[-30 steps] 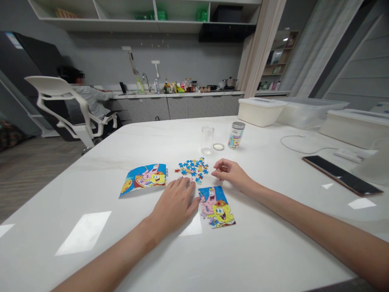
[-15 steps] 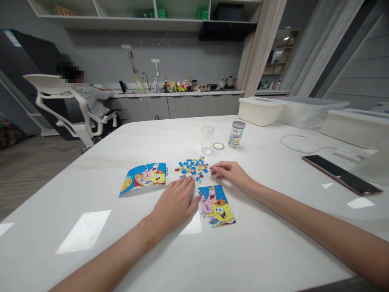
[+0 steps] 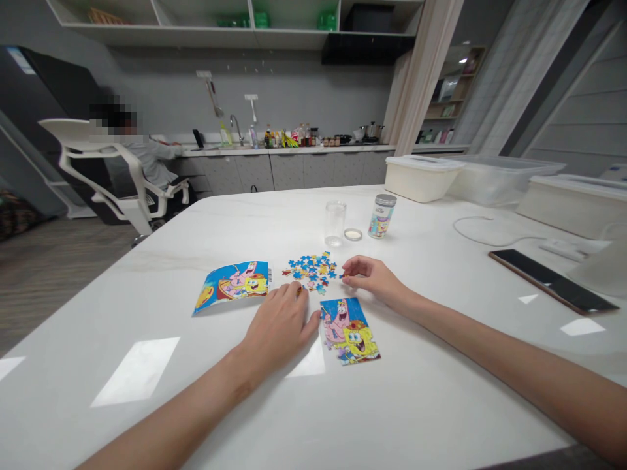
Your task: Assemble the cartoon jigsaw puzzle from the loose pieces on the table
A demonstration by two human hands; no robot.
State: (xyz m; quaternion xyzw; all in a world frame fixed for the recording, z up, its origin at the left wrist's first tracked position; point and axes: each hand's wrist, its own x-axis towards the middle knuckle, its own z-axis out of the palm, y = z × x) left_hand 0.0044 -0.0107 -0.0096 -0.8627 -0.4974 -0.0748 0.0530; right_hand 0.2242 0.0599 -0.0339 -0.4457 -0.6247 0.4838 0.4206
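Note:
Loose puzzle pieces (image 3: 313, 269), mostly blue, lie in a pile at the middle of the table. My left hand (image 3: 283, 318) rests open and palm down just in front of the pile, its thumb by the left edge of a partly joined puzzle (image 3: 350, 331) with a pink and a yellow figure. A small dark piece shows at its fingertips. At the pile's right side, my right hand (image 3: 369, 279) pinches a small reddish puzzle piece (image 3: 344, 276) between thumb and fingers. A curved picture sheet (image 3: 235, 284) stands left of the pile.
Behind the pile are a clear jar (image 3: 335, 224), a lid (image 3: 353, 234) and a printed jar (image 3: 382, 217). A phone (image 3: 551, 281), a cable and plastic boxes (image 3: 421, 179) are at the right. A person (image 3: 151, 160) sits at the far left.
My left hand has drawn back slightly to the left, and a dark piece now shows at its fingertips. The fingers of my right hand have shifted slightly, showing a reddish piece.

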